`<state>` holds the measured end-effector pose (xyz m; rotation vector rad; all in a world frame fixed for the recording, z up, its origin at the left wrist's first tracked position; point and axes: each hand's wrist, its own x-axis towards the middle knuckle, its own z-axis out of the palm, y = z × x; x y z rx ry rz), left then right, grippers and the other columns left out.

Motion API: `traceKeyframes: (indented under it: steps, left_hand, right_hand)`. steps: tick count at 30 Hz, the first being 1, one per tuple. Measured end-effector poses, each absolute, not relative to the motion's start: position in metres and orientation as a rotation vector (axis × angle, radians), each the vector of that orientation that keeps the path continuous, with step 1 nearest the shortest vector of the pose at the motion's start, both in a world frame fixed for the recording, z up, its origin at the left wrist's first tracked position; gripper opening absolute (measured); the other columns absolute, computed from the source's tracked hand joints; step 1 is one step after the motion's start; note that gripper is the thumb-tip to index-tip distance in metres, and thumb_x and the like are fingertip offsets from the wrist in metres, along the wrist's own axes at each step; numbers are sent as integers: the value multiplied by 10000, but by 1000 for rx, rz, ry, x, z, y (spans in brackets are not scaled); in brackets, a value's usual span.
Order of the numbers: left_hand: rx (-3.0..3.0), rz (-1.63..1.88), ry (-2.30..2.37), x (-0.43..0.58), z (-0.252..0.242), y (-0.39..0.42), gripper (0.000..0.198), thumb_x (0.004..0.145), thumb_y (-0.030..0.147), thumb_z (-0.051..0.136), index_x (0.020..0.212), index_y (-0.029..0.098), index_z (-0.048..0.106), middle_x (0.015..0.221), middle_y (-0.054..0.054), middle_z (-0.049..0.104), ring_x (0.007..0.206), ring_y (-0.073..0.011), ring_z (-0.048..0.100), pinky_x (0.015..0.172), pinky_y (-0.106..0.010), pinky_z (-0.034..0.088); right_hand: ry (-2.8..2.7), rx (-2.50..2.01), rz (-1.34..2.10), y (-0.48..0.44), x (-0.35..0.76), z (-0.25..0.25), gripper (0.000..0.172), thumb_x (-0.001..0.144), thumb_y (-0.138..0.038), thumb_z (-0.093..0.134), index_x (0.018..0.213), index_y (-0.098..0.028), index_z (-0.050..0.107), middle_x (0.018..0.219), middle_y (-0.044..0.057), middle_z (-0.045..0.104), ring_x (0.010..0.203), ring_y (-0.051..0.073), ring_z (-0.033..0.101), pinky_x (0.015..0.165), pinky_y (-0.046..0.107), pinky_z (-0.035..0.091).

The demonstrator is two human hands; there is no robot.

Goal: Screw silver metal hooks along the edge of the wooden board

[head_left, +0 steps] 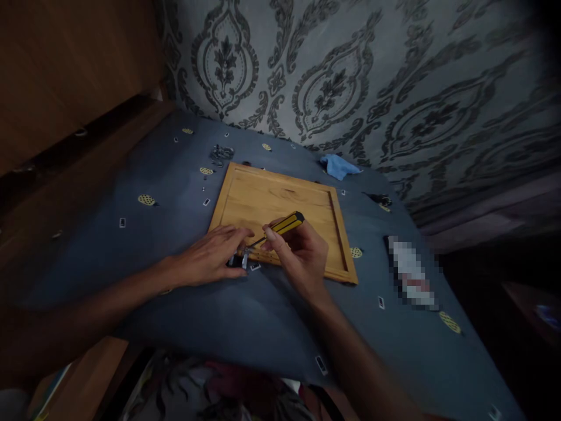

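Observation:
A framed wooden cabinet door (272, 193) lies flat on the blue patterned cloth. My right hand (304, 251) grips a yellow and black screwdriver (287, 223), its shaft slanting down to the left. The tip meets a small metal hinge (245, 257) at the door's near edge, though the exact contact is too small to make out. Around that hinge my left hand (219, 251) is curled, fingers on the door and thumb below, holding the hinge against the edge.
Behind the door lie a blue crumpled cloth (339, 166) and a bundle of dark metal pieces (222, 153). A dark object (379, 199) and a blurred-out packet (412, 275) are on the right. Patterned wallpaper (328, 88) borders the far side; wooden furniture (74, 70) stands left.

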<state>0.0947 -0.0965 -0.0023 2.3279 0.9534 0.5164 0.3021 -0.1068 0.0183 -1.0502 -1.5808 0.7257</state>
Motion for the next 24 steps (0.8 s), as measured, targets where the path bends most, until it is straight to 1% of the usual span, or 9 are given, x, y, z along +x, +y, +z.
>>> traceKeyframes:
  steps: [6, 9, 11, 16, 20, 24]
  left_hand:
    - [2331, 516, 945, 94, 0, -97, 527, 880, 364, 765, 1282, 241, 447, 1251, -109, 637, 1251, -323, 600, 1026, -480, 520]
    - [2329, 508, 940, 94, 2, -97, 481, 881, 360, 763, 1233, 235, 461, 1240, -113, 640, 1242, -325, 606, 1020, -482, 526]
    - [2328, 510, 941, 95, 2, -97, 464, 879, 353, 763, 1214, 237, 463, 1262, -117, 635, 1270, -329, 596, 1028, -482, 525]
    - [2328, 518, 940, 95, 3, -97, 531, 867, 350, 779, 1263, 236, 443, 1346, -131, 614, 1297, -331, 587, 1048, -484, 518]
    - [2329, 523, 920, 95, 3, -97, 511, 875, 344, 771, 1254, 238, 445, 1366, -131, 613, 1309, -323, 586, 1067, -478, 511]
    - [2336, 522, 917, 94, 3, -97, 551, 875, 349, 773, 1294, 244, 429, 1395, -133, 599, 1335, -328, 570, 1088, -495, 498]
  right_hand:
    - [-1596, -1054, 721, -104, 302, 15, 247, 898, -390, 761, 787, -228, 612, 725, -11, 683, 587, 146, 650, 579, 291, 536]
    - [-1616, -1050, 729, -104, 302, 17, 247, 900, -395, 755, 786, -231, 609, 713, -10, 680, 588, 150, 652, 573, 290, 535]
    - [-1636, -1044, 743, -105, 303, 20, 239, 907, -408, 746, 806, -231, 621, 718, -6, 684, 596, 156, 660, 582, 296, 547]
    - [-1716, -1003, 778, -107, 305, 27, 239, 882, -425, 779, 816, -226, 664, 750, 6, 697, 643, 168, 675, 624, 308, 574]
    - [-1791, -974, 774, -108, 307, 28, 208, 890, -398, 782, 838, -219, 689, 774, 15, 702, 684, 171, 683, 649, 305, 575]
    - [-1781, -988, 823, -106, 309, 29, 262, 914, -450, 751, 820, -212, 696, 811, 33, 713, 709, 179, 689, 674, 323, 589]
